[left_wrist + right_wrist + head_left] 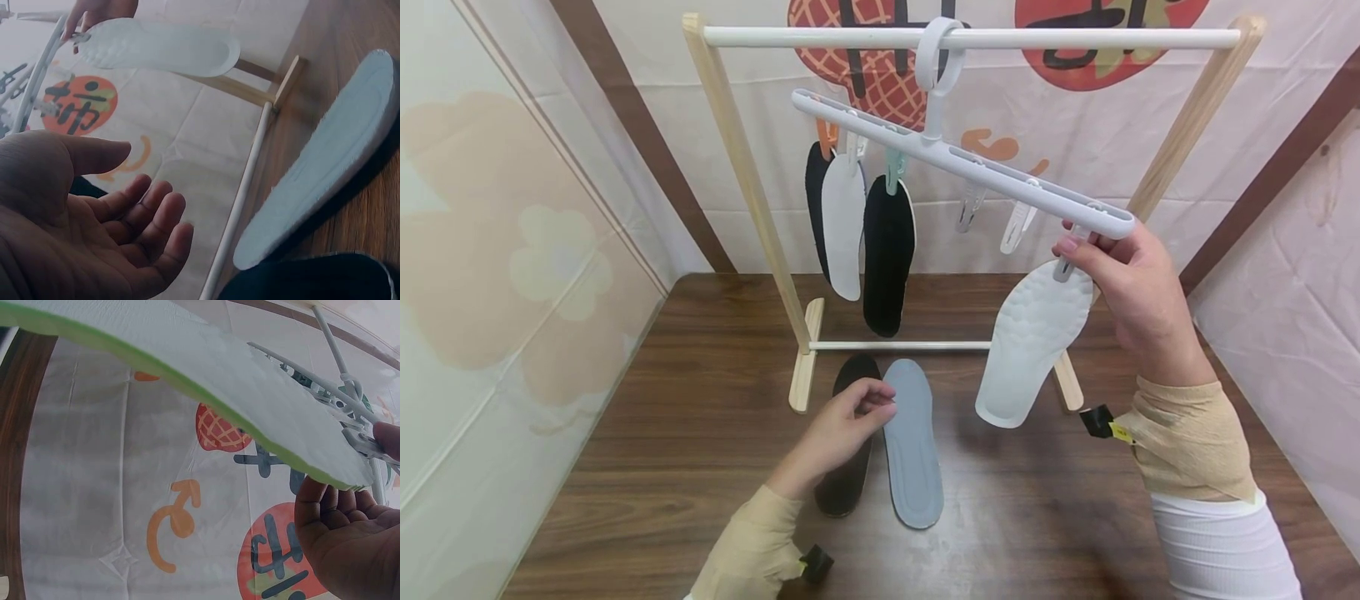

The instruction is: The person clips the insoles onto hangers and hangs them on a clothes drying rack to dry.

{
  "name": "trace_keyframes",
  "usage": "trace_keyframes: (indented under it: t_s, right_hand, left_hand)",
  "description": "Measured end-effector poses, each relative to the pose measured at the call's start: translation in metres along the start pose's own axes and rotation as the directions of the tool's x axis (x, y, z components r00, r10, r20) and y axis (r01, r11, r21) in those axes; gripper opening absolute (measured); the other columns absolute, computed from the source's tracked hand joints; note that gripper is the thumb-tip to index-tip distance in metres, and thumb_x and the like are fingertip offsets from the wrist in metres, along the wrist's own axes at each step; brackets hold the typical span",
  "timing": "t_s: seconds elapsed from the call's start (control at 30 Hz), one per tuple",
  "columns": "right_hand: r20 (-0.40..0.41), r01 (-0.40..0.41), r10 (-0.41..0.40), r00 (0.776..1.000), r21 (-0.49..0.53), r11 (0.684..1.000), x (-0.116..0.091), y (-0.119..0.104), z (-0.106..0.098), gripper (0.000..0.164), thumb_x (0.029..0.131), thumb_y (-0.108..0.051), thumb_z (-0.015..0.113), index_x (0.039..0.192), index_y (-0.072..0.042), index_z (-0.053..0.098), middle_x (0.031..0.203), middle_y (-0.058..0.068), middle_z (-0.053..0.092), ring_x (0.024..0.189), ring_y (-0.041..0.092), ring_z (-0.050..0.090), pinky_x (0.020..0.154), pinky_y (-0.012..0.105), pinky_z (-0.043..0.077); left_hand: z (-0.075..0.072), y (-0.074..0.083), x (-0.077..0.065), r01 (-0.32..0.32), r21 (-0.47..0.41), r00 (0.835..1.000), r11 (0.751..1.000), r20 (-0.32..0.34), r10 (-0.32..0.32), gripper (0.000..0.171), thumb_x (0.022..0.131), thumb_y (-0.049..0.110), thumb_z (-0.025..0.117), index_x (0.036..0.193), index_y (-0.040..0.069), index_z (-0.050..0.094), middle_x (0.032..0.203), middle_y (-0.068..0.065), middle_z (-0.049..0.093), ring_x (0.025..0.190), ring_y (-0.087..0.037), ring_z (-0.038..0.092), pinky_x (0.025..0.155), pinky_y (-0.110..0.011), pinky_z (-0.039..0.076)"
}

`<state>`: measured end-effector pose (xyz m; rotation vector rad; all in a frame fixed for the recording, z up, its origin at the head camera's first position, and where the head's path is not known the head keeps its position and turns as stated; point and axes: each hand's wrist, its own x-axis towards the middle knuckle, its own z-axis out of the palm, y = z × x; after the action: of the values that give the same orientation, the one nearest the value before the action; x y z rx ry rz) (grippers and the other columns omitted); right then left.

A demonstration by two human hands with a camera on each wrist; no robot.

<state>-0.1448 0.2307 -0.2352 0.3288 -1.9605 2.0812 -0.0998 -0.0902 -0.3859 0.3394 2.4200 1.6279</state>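
My right hand pinches the grey clip at the low right end of a tilted clip hanger. From that clip hangs a white insole, and its edge looks green in the right wrist view, where fingers touch its underside. My left hand, fingers loosely curled and holding nothing, hovers over the table. Below it lie a black insole, partly hidden by the hand, and a light grey-blue insole. Further left on the hanger, clips hold a black insole, a white one and another dark one.
A wooden rack with a white top bar carries the hanger by its ring. Two white clips hang with nothing in them. The rack's feet stand on the brown table, before a printed cloth backdrop.
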Motion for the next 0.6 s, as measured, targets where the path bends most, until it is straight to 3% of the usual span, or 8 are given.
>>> trace_keyframes:
  t_s: [0.33,0.6]
  right_hand:
    - [0.011,0.021,-0.021,1.000,0.020,1.000,0.001,0.000,-0.001,0.018,0.090,0.002,0.070,0.106,-0.005,0.070,0.092,0.000,0.069,0.087,0.012,0.064,0.079,0.022,0.049]
    - [0.015,0.026,-0.026,1.000,0.021,0.999,0.001,0.001,-0.001,0.018,0.090,0.001,0.072,0.107,-0.004,0.069,0.092,0.000,0.069,0.086,0.011,0.064,0.078,0.022,0.049]
  left_hand:
    - [-0.011,-0.012,-0.002,0.000,0.062,1.000,0.998,0.002,0.000,0.029,0.098,0.016,0.066,0.123,0.002,0.064,0.113,-0.010,0.069,0.107,-0.026,0.065,0.093,-0.040,0.051]
    - [-0.018,-0.020,-0.006,0.065,0.092,0.997,0.994,-0.036,-0.061,0.030,0.098,0.014,0.066,0.125,0.001,0.063,0.111,-0.010,0.069,0.105,-0.026,0.065,0.092,-0.043,0.051]
